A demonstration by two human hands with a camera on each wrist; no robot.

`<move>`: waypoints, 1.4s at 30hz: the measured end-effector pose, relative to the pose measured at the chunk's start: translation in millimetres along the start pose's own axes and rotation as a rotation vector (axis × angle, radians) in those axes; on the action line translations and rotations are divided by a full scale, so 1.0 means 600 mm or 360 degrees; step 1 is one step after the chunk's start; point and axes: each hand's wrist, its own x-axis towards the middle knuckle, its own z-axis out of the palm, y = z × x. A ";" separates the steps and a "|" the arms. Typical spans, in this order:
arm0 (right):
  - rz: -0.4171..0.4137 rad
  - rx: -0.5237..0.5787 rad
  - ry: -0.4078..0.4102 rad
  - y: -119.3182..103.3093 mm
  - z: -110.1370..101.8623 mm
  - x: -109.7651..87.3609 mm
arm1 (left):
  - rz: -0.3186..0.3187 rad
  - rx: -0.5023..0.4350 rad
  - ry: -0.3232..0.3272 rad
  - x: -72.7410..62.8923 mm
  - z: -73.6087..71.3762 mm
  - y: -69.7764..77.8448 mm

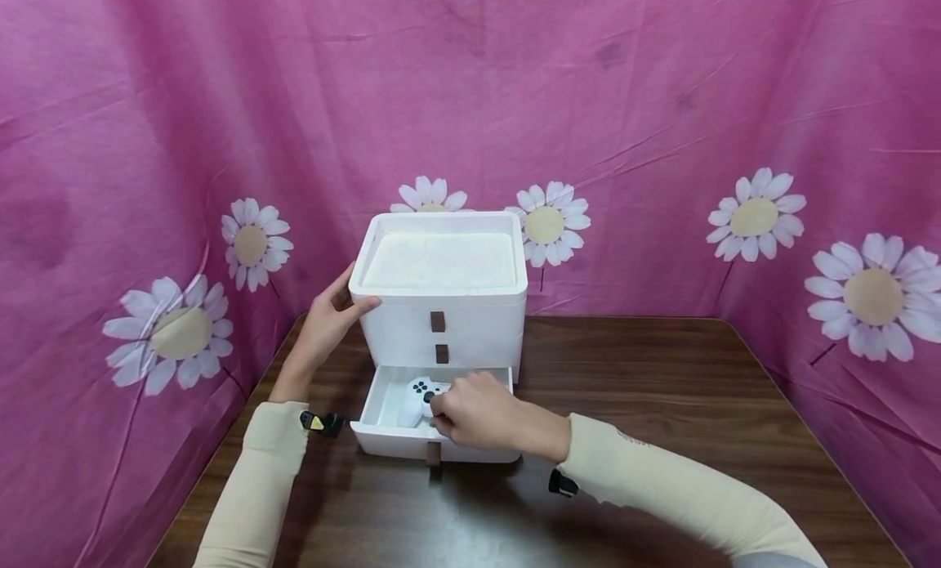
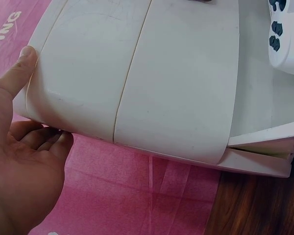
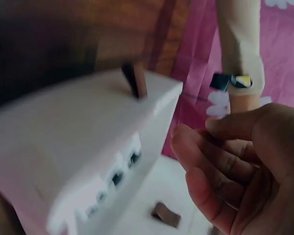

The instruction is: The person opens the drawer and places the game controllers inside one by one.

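A white drawer unit (image 1: 444, 331) stands on the table, its lowest drawer (image 1: 378, 395) pulled out. Inside that drawer lies a white game controller (image 1: 419, 400) with black buttons, partly covered by my right hand in the head view. My left hand (image 1: 323, 327) grips the unit's upper left corner, thumb on the front and fingers at the side; the left wrist view shows this hand (image 2: 27, 147) too. Over the open drawer is my right hand (image 1: 478, 409). Its fingers are loosely curled with nothing between them in the right wrist view, where the hand (image 3: 240, 166) appears beside the drawer.
Brown pull tabs (image 1: 437, 321) mark the drawer fronts, and the unit has a shallow tray top (image 1: 441, 261). Around the unit spreads a dark wooden table (image 1: 647, 404). A pink curtain (image 1: 625, 78) with white daisies hangs behind and at both sides.
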 end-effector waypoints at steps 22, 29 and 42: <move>0.0586 0.0646 -0.0139 -0.050 0.104 -0.078 | 0.0020 -0.0006 -0.0004 0.004 0.000 -0.002; 0.0670 0.0855 -0.0089 -0.061 0.126 -0.082 | 0.0016 -0.0011 0.0004 0.004 -0.001 -0.005; 0.1098 0.1983 0.0009 -0.089 0.155 -0.080 | 0.0008 -0.0009 -0.0002 0.003 0.001 -0.004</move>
